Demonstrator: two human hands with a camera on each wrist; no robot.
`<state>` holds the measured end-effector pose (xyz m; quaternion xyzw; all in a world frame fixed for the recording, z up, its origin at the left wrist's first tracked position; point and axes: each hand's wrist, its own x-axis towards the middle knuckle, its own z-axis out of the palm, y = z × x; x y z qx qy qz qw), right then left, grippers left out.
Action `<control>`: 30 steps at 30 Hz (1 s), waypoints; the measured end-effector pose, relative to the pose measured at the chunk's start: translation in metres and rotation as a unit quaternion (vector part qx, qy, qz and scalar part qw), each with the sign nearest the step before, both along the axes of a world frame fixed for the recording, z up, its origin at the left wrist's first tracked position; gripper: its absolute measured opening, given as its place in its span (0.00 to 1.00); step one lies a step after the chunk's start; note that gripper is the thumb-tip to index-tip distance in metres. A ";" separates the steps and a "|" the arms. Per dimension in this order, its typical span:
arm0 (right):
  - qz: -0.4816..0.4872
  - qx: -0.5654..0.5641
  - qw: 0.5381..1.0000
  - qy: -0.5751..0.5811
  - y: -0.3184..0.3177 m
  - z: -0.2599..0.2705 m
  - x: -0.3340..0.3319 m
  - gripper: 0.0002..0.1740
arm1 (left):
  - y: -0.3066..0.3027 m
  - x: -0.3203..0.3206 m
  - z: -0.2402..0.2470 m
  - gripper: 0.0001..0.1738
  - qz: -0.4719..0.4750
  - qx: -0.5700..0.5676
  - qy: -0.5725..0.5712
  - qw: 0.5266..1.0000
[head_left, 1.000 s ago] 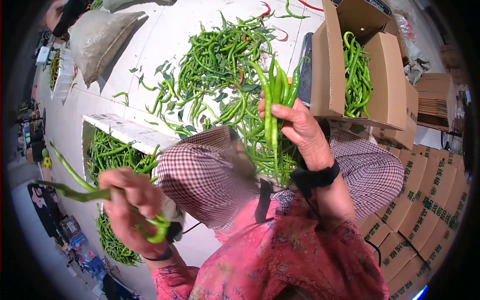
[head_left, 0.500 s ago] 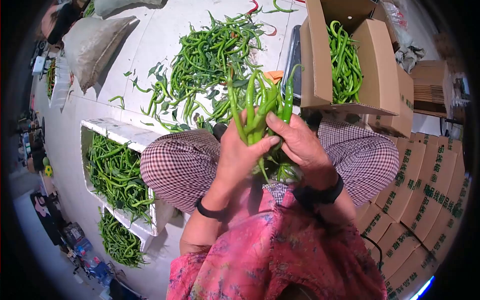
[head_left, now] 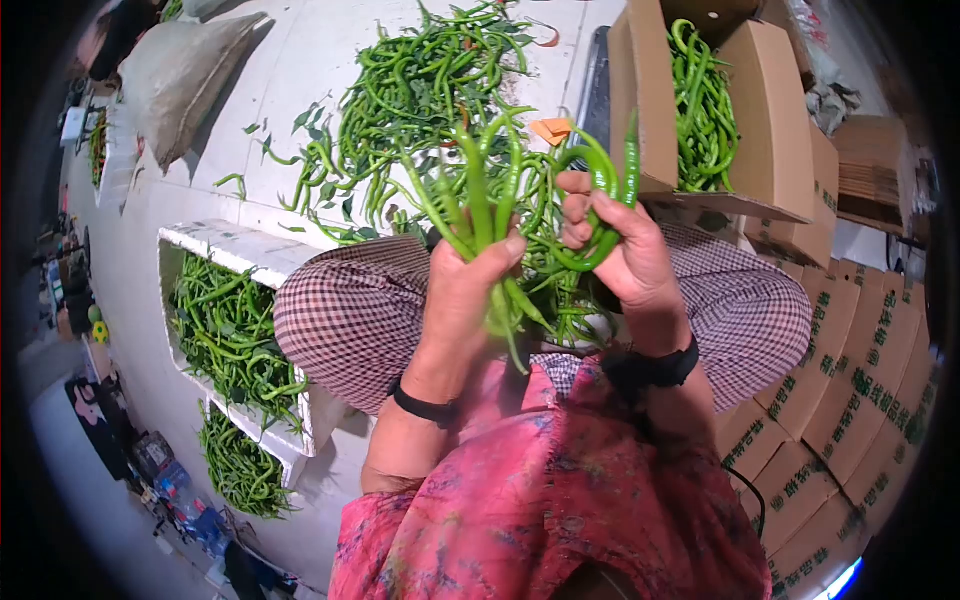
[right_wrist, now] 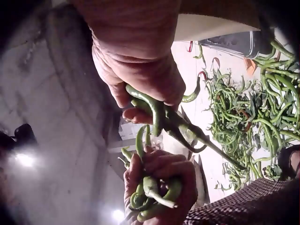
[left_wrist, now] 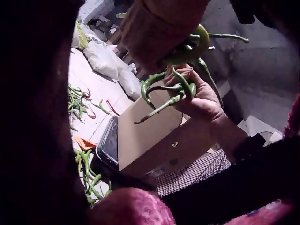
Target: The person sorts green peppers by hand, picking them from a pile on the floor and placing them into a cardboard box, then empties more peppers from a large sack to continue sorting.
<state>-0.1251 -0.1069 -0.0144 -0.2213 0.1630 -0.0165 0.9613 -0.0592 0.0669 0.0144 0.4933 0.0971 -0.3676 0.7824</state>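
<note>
In the head view, my left hand (head_left: 458, 290) grips a fanned bunch of long green chili peppers (head_left: 480, 195) above the lap, tips and stems poking out both ends. To its right, my right hand (head_left: 640, 255) holds a few more green chilies, including a curled chili (head_left: 603, 235). A gap separates the two hands. From the right wrist, the right hand (right_wrist: 136, 61) appears above with chilies (right_wrist: 154, 108) under its fingers, and the left hand (right_wrist: 176, 183) below with its fingers around its bunch. Beyond the hands lies a heap of green chilies (head_left: 400, 110) on the floor.
An open cardboard box (head_left: 765, 120) holding chilies stands at the right, beside a dark flat tray-like thing (head_left: 597, 90). White foam boxes (head_left: 235, 250) with chilies are at the left. A sack (head_left: 185, 85) lies at the back left. Stacked printed cartons (head_left: 830, 400) fill the lower right.
My left hand came from the far left with chilies and met the right hand. Now the hands have parted: the left holds the larger bunch, and the right has moved right with a few chilies.
</note>
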 end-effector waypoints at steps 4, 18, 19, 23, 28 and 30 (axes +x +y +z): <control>0.014 -0.025 1.000 -0.012 -0.001 0.001 0.001 0.20 | 0.002 0.002 0.004 0.21 -0.038 0.045 -0.055 0.997; 0.079 -0.094 0.992 0.026 0.010 0.002 0.010 0.24 | 0.005 0.001 0.000 0.19 -0.011 -0.026 -0.001 1.000; 0.076 -0.095 0.992 0.031 0.008 0.001 0.010 0.24 | 0.007 0.001 -0.001 0.19 0.004 -0.015 0.001 1.000; 0.055 0.047 0.997 0.001 0.002 -0.006 0.009 0.27 | 0.007 0.003 0.001 0.15 0.047 -0.026 -0.007 0.999; 0.036 0.138 0.989 -0.046 -0.002 -0.011 0.010 0.27 | 0.010 0.003 -0.001 0.15 0.069 -0.054 0.017 0.996; 0.022 0.168 0.985 -0.026 -0.001 -0.012 0.011 0.27 | 0.010 0.003 0.000 0.16 0.067 -0.055 0.023 0.996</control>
